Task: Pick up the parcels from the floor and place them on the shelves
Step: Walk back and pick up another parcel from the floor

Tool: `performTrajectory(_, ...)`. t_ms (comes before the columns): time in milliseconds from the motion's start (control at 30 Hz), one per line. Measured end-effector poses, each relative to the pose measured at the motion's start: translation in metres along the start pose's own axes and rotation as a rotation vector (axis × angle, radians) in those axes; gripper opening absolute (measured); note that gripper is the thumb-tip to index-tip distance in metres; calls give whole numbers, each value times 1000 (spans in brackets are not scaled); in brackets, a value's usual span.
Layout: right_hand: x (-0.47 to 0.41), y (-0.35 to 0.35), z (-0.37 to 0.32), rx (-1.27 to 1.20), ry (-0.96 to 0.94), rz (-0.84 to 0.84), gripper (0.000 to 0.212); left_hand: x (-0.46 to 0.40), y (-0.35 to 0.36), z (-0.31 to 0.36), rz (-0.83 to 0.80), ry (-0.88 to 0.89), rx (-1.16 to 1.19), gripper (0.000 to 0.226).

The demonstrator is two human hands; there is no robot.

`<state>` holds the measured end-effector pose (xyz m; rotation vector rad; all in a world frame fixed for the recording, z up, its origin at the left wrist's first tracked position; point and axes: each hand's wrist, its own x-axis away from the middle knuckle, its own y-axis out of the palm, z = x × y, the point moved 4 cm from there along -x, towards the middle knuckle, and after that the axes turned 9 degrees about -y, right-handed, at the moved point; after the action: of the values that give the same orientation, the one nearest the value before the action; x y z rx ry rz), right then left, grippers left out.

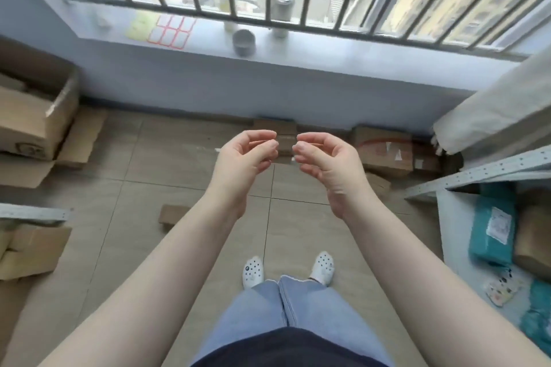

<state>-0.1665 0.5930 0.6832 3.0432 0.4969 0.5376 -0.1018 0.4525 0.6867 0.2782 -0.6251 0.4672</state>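
Note:
My left hand [243, 158] and my right hand [328, 164] are raised side by side in front of me, palms facing each other, fingers loosely curled and holding nothing. On the floor beyond them, against the wall, lies a small brown parcel [285, 132], partly hidden by my fingers. A bigger cardboard parcel [384, 149] with red tape lies to its right. Another small brown parcel [171, 214] rests on the tiles at lower left of my left forearm. The metal shelf [477, 173] on the right holds a teal parcel [492, 235] and a brown one [533, 241].
Open cardboard boxes [32, 122] stand on the left, with a second shelf rail [32, 211] and more boxes [29, 250] below. The window ledge [328, 48] ahead carries cups and label sheets behind bars. My feet in white clogs [253, 271] stand on tiled floor.

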Motion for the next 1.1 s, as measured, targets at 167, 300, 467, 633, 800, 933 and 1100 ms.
performTrajectory(167, -6, 75, 15, 86, 43, -185, 13, 2, -74, -13, 141, -18, 138, 13)
performTrajectory(300, -9, 128, 30, 163, 70, -353, 10, 11, -121, -31, 263, -25, 247, 12)
performTrajectory(467, -4, 185, 57, 233, 134, -559, 7, 36, -174, -53, 471, -23, 372, 15)
performTrajectory(633, 18, 236, 77, 291, 158, -696, 6, 66, -219, -73, 574, -31, 481, 13)
performTrajectory(800, 50, 287, 98, 319, 198, -759, 5, 91, -272, -92, 594, -24, 520, 14)
performTrajectory(933, 79, 335, 117, 311, 200, -744, 5, 103, -332, -106, 561, -29, 480, 14)
performTrajectory(1100, 127, 396, 151, 304, 204, -614, 5, 124, -421, -130, 454, -73, 390, 13)
